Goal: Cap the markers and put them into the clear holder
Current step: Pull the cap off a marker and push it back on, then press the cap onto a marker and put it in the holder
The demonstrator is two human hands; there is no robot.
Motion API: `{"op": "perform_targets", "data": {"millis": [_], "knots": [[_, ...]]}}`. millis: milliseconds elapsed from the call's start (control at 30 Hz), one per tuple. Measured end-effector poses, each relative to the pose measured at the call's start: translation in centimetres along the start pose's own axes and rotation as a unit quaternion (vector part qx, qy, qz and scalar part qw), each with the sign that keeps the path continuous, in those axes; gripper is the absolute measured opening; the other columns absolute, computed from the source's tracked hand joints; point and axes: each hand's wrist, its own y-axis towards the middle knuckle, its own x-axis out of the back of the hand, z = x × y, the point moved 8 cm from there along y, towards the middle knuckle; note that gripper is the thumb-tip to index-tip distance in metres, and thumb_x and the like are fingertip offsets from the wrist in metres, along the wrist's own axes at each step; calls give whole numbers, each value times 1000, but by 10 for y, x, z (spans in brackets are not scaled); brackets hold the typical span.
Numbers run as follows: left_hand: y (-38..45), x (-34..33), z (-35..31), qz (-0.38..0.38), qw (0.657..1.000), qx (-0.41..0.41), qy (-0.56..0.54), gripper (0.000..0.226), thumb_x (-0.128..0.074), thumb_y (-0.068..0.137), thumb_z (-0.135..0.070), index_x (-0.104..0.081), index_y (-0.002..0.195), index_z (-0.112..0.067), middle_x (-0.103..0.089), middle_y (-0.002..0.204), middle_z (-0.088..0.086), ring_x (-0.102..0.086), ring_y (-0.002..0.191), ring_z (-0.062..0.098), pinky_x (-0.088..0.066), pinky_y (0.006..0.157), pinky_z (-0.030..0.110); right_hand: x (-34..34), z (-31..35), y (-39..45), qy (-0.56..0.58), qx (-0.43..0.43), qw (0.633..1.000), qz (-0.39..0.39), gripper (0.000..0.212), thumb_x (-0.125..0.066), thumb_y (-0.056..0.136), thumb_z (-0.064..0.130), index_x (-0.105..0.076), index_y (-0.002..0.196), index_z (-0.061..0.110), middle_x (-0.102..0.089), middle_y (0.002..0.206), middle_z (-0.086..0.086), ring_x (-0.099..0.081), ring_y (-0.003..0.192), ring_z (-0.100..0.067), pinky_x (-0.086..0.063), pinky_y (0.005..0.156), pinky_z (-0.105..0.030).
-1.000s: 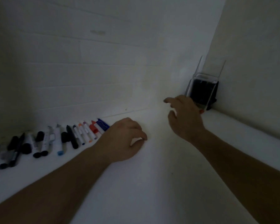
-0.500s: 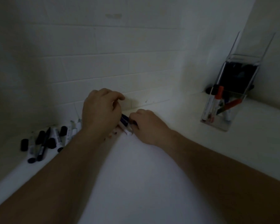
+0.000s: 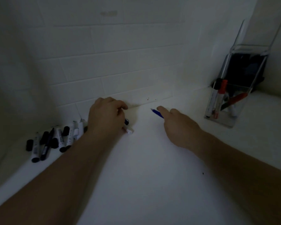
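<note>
My right hand (image 3: 178, 125) grips an uncapped blue marker (image 3: 158, 113), its bare tip pointing up and left toward the wall. My left hand (image 3: 106, 118) is curled over the end of the marker row; a dark blue cap (image 3: 126, 121) shows at its fingers and a white marker end (image 3: 129, 131) pokes out beneath it. The two hands are apart. A row of black-capped and white markers (image 3: 55, 141) lies on the counter at the left. The clear holder (image 3: 225, 120) stands at the right with a red-capped marker (image 3: 221, 92) and a few others inside.
A white tiled wall runs close behind the hands. A dark object (image 3: 245, 70) sits behind the holder in the right corner. White counter (image 3: 144, 168) stretches between my forearms and toward the holder.
Both hands were together on the blue marker; now they have separated, the right hand carrying the marker to the right, the left staying by the row with the cap.
</note>
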Motion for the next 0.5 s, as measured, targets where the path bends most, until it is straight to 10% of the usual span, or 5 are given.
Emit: {"op": "perform_targets", "data": {"millis": [167, 500], "knots": [[-1, -19, 3, 66, 997, 11, 40, 38, -46, 78, -27, -72, 104, -39, -70, 112, -10, -55, 106, 23, -43, 95, 42, 0, -4, -2, 43, 22, 997, -66, 33, -28, 108, 37, -55, 115, 20, -56, 96, -2, -57, 81, -25, -51, 72, -41], [44, -9, -21, 301, 935, -67, 177, 27, -67, 89, -28, -66, 105, -51, -59, 122, -9, -45, 110, 21, -41, 96, 39, 5, -13, -4, 144, -6, 986, -81, 34, -30, 107, 39, -58, 119, 23, -56, 95, -1, -55, 83, -23, -50, 75, -41]]}}
